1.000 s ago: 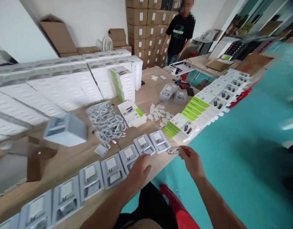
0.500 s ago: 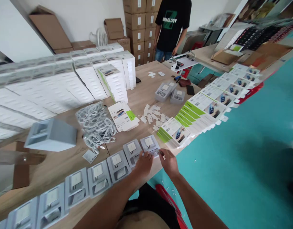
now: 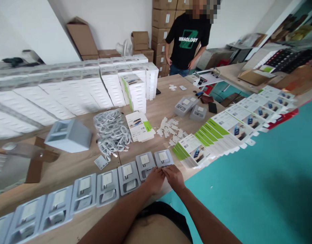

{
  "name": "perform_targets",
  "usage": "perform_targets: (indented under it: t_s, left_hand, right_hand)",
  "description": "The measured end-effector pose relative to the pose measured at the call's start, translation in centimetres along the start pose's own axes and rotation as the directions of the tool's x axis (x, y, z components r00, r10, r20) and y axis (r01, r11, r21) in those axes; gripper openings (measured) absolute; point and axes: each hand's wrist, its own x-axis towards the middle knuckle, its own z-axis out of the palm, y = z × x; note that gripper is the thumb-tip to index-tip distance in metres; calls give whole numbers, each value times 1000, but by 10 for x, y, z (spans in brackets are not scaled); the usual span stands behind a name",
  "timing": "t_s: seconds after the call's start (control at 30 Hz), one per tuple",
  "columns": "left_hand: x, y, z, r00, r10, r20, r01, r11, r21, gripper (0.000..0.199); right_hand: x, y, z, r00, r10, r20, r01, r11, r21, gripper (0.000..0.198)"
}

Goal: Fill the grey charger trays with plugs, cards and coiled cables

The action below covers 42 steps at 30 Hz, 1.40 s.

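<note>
My left hand [image 3: 155, 179] and my right hand [image 3: 174, 177] meet over the near end of the rightmost grey plastic tray [image 3: 157, 163]. Their fingertips are closed together, and whatever they grip is hidden beneath them. A white charger block [image 3: 162, 156] sits in that tray's far compartment. To the left runs a row of similar trays, among them one with a white block [image 3: 127, 170] and a pale piece in its lower compartment. Beyond the row lies a heap of bagged white cables [image 3: 111, 132].
Green-and-white printed boxes [image 3: 196, 150] line the right table edge. Small white pieces [image 3: 171, 130] lie scattered mid-table. A stack of grey trays [image 3: 71, 135] lies left, before a wall of white boxes [image 3: 77, 91]. A person [image 3: 188, 44] stands across the table.
My view has shifted, so the table sits further right in it. My right hand has moved in against my left at the tray. The person opposite has changed arm position.
</note>
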Motion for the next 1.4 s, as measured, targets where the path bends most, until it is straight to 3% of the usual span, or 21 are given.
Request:
perform_targets:
  t_s: [0.3,0.53,0.73,0.87,1.0,1.07,1.17,1.27,1.33,1.4]
  left_hand:
    - [3,0,5,1000,-16,-11,16,999,-37,56]
    - [-1,-8,-18,999,21,-39,-25,992,-126,37]
    - [-14,-9,-37,997,-22,-73,9,986,-165,21]
    - [-36,-4,-49,989,-71,-128,46,982,-186,24]
    - [-91,-1,-58,956,-223,-188,163,942,-292,30]
    - [-126,1,-62,929,-322,-179,240,897,-371,31]
    - [-177,10,-68,856,-493,-155,371,795,-481,29]
    - [-218,23,-72,700,-701,-136,512,626,-589,27]
    - [-241,30,-71,574,-810,-123,573,504,-647,26]
    - [-265,33,-68,478,-870,-118,589,417,-692,26]
  right_hand:
    - [1,7,7,999,-11,42,7,996,92,24]
    - [-5,19,13,995,22,99,-30,997,78,26]
    - [-4,9,16,975,8,223,-10,1000,10,22]
    - [-7,0,9,950,16,313,6,998,-70,35]
    - [-11,4,4,908,-10,418,56,994,-97,42]
    - [-11,8,2,910,-60,410,87,995,-48,39]
    - [2,7,-3,956,-63,286,71,997,-18,34]
    - [41,-20,0,977,-71,201,52,993,102,27]
    - [77,-54,12,965,-89,247,30,972,232,24]
    - [116,-95,34,950,-69,304,-22,957,288,23]
